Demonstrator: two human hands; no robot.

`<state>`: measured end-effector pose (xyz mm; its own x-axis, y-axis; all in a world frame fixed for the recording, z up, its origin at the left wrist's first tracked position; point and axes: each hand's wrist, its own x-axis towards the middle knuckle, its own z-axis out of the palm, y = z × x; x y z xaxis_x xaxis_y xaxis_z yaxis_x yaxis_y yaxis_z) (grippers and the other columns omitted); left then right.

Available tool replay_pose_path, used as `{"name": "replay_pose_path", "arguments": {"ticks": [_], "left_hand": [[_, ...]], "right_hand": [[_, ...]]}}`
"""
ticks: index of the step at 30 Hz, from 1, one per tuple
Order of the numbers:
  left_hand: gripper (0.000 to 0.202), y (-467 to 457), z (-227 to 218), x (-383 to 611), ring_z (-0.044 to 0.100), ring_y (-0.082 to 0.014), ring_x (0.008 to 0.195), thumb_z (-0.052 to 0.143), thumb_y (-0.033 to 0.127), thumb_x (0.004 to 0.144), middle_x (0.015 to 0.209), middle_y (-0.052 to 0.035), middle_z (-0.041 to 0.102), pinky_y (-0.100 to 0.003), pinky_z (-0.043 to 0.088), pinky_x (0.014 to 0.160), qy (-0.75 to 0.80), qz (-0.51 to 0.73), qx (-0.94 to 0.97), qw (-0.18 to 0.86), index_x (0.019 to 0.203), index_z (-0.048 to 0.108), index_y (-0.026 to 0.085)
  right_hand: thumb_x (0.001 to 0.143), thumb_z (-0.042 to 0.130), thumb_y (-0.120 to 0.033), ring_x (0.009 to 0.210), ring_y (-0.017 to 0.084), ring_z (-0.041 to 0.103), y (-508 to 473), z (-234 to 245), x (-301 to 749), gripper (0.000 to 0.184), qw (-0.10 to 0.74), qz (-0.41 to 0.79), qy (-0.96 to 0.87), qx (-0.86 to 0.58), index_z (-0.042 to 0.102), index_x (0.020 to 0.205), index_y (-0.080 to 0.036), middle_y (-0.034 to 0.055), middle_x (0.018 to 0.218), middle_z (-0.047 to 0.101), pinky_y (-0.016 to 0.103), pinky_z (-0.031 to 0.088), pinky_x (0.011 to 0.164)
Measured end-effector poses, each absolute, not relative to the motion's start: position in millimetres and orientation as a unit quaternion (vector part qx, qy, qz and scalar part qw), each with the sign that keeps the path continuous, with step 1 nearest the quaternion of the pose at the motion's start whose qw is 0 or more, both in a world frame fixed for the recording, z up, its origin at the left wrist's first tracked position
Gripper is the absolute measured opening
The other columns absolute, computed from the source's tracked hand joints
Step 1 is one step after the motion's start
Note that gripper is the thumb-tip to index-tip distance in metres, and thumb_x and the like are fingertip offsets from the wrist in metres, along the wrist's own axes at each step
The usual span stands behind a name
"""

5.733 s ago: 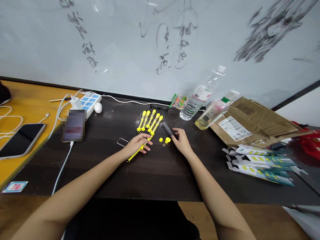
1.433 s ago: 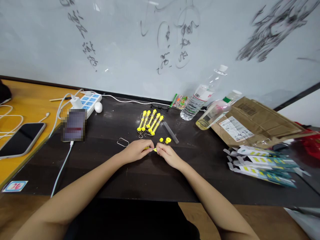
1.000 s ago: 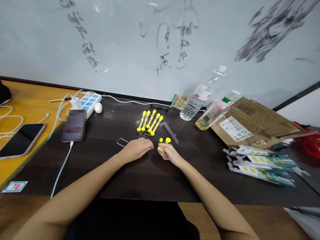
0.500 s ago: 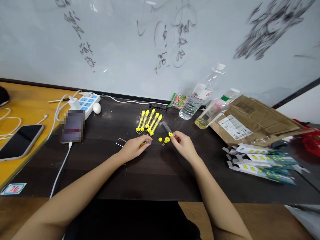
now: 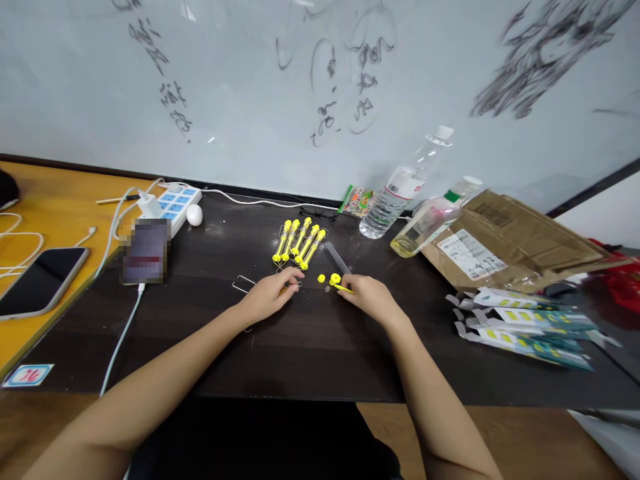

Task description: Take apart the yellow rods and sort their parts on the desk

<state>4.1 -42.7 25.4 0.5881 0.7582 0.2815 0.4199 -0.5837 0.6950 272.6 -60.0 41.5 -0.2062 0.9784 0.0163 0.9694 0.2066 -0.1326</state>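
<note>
My left hand (image 5: 270, 293) is curled low over the table, thumb and fingers closed together. A sliver of yellow and a bit of wire show at its fingertips; what it holds is mostly hidden. My right hand (image 5: 370, 297) pinches a thin yellow rod (image 5: 345, 289), pointing left. Just beyond those fingers lies a clear plastic tube (image 5: 338, 257). Between the hands are a yellow flanged cap (image 5: 335, 279), a smaller yellow cap (image 5: 321, 278) and a tiny metal coil (image 5: 327, 289). Several yellow-ended clear tubes with wire frames (image 5: 299, 244) lie together beyond my left hand.
Bent wire (image 5: 242, 283) lies left of my left hand. To the right are a water bottle (image 5: 393, 200), a second bottle (image 5: 430, 223), a cardboard package (image 5: 520, 240) and flattened boxes (image 5: 525, 327). A phone (image 5: 145, 252) and power strip (image 5: 177, 205) are at left.
My right hand has shifted from the clear tube's yellow end to the yellow rod, which now shows in its fingers. The left hand stays nearly in place, its fingers slightly shifted.
</note>
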Motion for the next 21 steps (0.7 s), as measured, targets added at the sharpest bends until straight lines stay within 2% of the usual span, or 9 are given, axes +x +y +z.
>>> {"name": "replay_pose_path", "arguments": {"ticks": [5,9,13,17,21], "left_hand": [[0.028,-42.4,23.4,4.7,0.057,-0.0108,0.067,0.043,0.022,0.088,0.094,-0.001,0.062,-0.024,0.043,0.07,0.346,0.292,0.841,0.297,0.116,0.047,0.022],[0.039,-42.9,22.6,4.4,0.054,-0.0094,0.061,0.044,0.012,0.08,0.095,-0.0009,0.062,-0.024,0.041,0.066,0.339,0.284,0.84,0.313,0.118,0.046,0.021],[0.047,-43.6,23.7,4.4,0.057,-0.0113,0.069,0.042,0.006,0.075,0.093,-0.0005,0.064,-0.025,0.042,0.07,0.331,0.286,0.832,0.34,0.119,0.045,0.021],[0.048,-44.0,23.4,6.0,0.058,-0.0116,0.073,0.042,0.006,0.077,0.098,-0.0022,0.065,-0.026,0.044,0.073,0.313,0.297,0.824,0.366,0.122,0.043,0.021],[0.043,-44.1,20.2,8.4,0.058,-0.0086,0.065,0.044,0.013,0.084,0.11,-0.0059,0.062,-0.024,0.046,0.065,0.286,0.32,0.791,0.437,0.126,0.04,0.023]], "right_hand": [[0.078,0.063,-0.03,0.061,0.013,0.056,-57.4,39.2,270.1,0.009,0.065,0.04,-0.757,-0.649,0.059,0.082,-0.023,-0.0002,0.072,0.064,0.023,0.024,0.052],[0.077,0.062,-0.023,0.058,0.012,0.054,-57.1,38.1,271.0,0.004,0.072,0.039,-0.759,-0.646,0.059,0.08,-0.022,-0.0008,0.069,0.063,0.023,0.023,0.052],[0.078,0.06,-0.021,0.06,0.013,0.054,-55.7,34.7,269.8,0.002,0.088,0.035,-0.753,-0.651,0.058,0.079,-0.022,-0.0009,0.069,0.063,0.023,0.024,0.052],[0.079,0.058,-0.023,0.059,0.013,0.054,-52.5,29.8,264.8,0.003,0.119,0.024,-0.745,-0.656,0.057,0.077,-0.021,-0.0005,0.069,0.063,0.023,0.025,0.052],[0.08,0.058,-0.024,0.064,0.014,0.056,-47.6,23.5,262.0,0.003,0.15,0.011,-0.742,-0.654,0.056,0.079,-0.022,0.0001,0.072,0.063,0.022,0.027,0.053]]}}
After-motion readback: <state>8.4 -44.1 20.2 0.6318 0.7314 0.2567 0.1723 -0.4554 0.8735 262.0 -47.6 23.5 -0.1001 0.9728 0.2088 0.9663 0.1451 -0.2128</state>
